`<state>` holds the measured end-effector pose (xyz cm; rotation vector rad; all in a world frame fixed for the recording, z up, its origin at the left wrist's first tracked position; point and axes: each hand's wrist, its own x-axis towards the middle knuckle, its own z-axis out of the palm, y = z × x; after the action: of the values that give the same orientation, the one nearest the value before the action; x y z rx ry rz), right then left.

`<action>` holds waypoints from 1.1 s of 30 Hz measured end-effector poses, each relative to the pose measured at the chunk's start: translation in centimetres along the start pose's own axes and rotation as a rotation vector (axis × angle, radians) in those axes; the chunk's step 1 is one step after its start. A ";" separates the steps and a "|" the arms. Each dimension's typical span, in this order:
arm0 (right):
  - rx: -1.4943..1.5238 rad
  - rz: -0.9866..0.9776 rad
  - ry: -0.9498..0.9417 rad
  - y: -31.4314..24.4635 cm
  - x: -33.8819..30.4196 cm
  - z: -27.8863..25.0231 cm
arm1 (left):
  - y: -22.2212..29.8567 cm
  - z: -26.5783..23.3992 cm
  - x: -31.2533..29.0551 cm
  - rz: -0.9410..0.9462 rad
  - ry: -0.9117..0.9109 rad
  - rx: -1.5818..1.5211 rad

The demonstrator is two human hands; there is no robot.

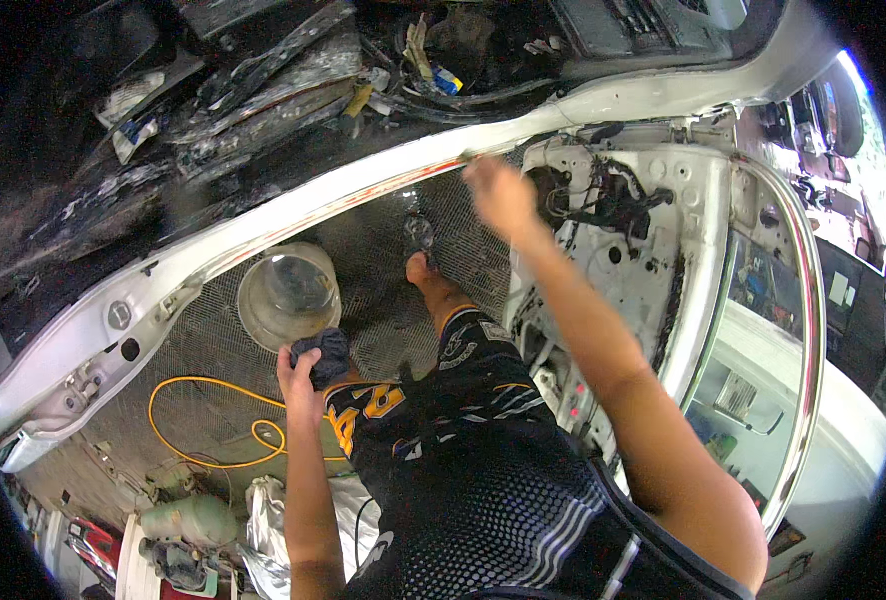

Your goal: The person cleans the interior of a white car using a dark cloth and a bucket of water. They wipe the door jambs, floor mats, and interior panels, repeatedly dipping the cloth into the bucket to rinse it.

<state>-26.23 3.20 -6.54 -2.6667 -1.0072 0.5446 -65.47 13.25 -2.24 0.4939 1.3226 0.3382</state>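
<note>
A crumpled dark grey cloth (325, 357) is bunched in my left hand (301, 376), held beside the bucket's near rim. Reaching forward, my right hand (498, 195) is at the white door sill (403, 172) of a car, near the right end of a reddish streak along the sill's edge. Its fingers look closed. A small dull bit shows at the fingertips, but motion blur hides what it is. Below the sill a whitish bucket (254, 312) with clear liquid in it stands on the floor.
At the right an opened white car door (698, 215) shows its bare inner panel and dangling black wiring (623, 205). A yellow hose (185, 380) loops on the floor at left, near a greenish tank (191, 520) and silver sheeting (268, 530). Beyond the sill lies the dirty, littered car interior (263, 120).
</note>
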 end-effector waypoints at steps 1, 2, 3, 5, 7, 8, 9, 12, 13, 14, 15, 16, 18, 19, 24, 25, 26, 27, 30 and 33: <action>-0.249 0.139 0.044 1.6 3.4 -3.6 | -0.5 1.2 0.9 -0.003 -0.016 0.004; -0.252 0.136 0.082 4.6 6.1 -7.0 | -1.5 1.8 1.4 0.019 -0.033 -0.009; -0.499 -0.035 0.267 11.3 8.3 -7.0 | -2.0 2.8 2.6 0.006 -0.065 0.000; -0.563 0.067 -0.066 16.0 12.2 -9.6 | -2.6 6.7 3.3 -0.011 -0.051 -0.019; -0.772 -0.219 -0.448 26.1 15.7 -8.5 | -4.0 9.0 4.8 -0.032 -0.032 -0.011; -0.832 -0.073 -0.556 29.1 16.6 -7.7 | -5.2 8.8 6.0 -0.035 -0.160 0.043; -0.837 0.028 -0.565 27.5 17.8 -7.0 | -6.2 9.2 6.4 -0.027 -0.143 0.068; -0.840 0.299 -0.562 25.9 18.0 -7.3 | -7.7 10.9 6.3 -0.073 -0.190 0.149; -0.865 0.291 -0.552 26.5 18.3 -6.5 | -7.8 11.1 6.2 -0.066 -0.176 0.162; -0.889 0.283 -0.541 27.2 18.2 -5.8 | -8.2 11.0 5.9 -0.060 -0.162 0.176; -0.913 0.279 -0.524 27.6 18.4 -5.3 | -8.7 10.8 5.9 -0.050 -0.154 0.190; -0.865 0.384 -0.572 27.1 18.9 -5.6 | -9.5 10.2 5.9 -0.106 -0.130 0.160; -0.757 0.598 -0.663 25.9 20.5 -7.1 | -9.7 9.5 5.9 -0.145 -0.086 0.173; -0.746 0.686 -0.674 25.9 20.8 -6.6 | -9.5 9.2 5.7 -0.164 -0.065 0.182; -0.746 0.818 -0.360 30.0 19.3 -3.5 | -11.7 5.6 6.8 -0.209 -0.032 0.132; -0.711 0.740 -0.232 30.6 19.5 -2.5 | -11.7 5.9 6.6 -0.222 -0.006 0.088; -0.763 0.693 -0.205 31.1 19.9 -0.8 | -11.7 6.2 6.4 -0.235 0.018 0.045; -0.809 0.670 -0.173 31.6 19.5 1.0 | -11.2 6.4 6.4 -0.251 0.022 0.019; -0.739 0.611 -0.147 28.0 17.8 6.0 | -10.0 7.7 6.3 -0.268 0.049 0.033; -0.600 0.343 -0.167 20.0 14.3 9.1 | -9.8 7.9 6.4 -0.241 0.020 0.057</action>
<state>-8.44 -1.04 -25.38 -3.4159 -0.8582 0.6160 -56.77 6.91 -11.43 0.3744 1.3979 0.1062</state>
